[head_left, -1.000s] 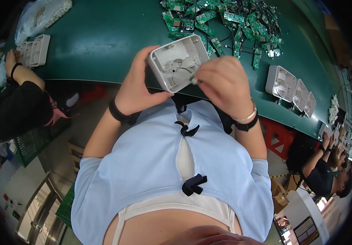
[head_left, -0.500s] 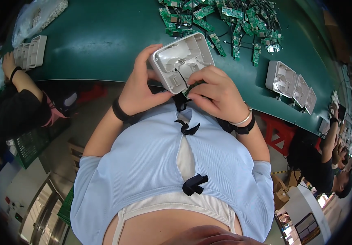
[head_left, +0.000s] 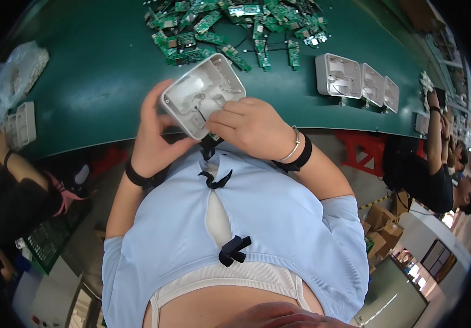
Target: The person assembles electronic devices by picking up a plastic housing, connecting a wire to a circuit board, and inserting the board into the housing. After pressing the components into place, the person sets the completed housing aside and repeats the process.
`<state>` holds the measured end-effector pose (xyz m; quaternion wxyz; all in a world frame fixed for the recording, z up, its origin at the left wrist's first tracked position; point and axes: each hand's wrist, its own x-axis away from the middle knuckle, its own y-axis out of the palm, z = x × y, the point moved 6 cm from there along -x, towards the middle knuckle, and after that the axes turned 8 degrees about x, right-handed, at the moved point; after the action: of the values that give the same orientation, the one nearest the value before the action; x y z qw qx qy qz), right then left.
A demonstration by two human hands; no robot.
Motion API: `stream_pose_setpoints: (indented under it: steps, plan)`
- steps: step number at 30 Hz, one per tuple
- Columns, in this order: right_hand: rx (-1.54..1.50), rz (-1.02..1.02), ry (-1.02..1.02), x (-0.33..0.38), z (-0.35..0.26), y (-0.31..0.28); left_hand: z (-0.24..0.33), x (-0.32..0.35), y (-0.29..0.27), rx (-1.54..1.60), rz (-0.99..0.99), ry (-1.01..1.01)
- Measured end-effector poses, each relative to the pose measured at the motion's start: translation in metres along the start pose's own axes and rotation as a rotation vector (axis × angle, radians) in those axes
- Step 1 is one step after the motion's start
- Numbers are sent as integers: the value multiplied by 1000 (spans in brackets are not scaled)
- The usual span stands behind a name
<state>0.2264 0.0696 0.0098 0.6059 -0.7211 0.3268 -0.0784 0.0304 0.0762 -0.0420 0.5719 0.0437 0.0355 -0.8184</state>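
Note:
My left hand (head_left: 156,128) grips a white plastic housing (head_left: 183,93) by its left side, thumb along the near edge. The housing is tilted, its hollow inside facing up, with ribs and screw posts showing. From a small hole in its floor a short black cable (head_left: 201,113) runs toward the near right edge. There my right hand (head_left: 243,126) has its fingers closed on the cable's end, right at the housing wall. A bit of green circuit board shows below those fingers, mostly hidden by them.
Many green circuit boards with black cables (head_left: 208,22) lie heaped at the back of the green table (head_left: 98,71). Several white housings (head_left: 338,76) stand in a row to the right. At far left are a bag of small white parts (head_left: 19,76) and a co-worker's hand; more people sit right.
The view has swung, so table and boards sit further left. My right fingers have drawn closer together at the housing's edge, and the circuit board below them is more hidden.

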Motion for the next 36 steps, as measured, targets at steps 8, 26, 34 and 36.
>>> stream_pose_setpoints:
  steps: [8,26,34,36]
  plan:
    - [174,96,287,86,33,-55,11,-7,-4,-134,-109,-56]
    - [414,49,668,192,114,-68,1,-9,-15,-374,-215,-125]
    - [657,-106,873,274,166,-78,-8,-9,-21,-361,-197,-188]
    - [694,-99,900,276,170,-77,-11,-7,-25,-363,-188,-187]
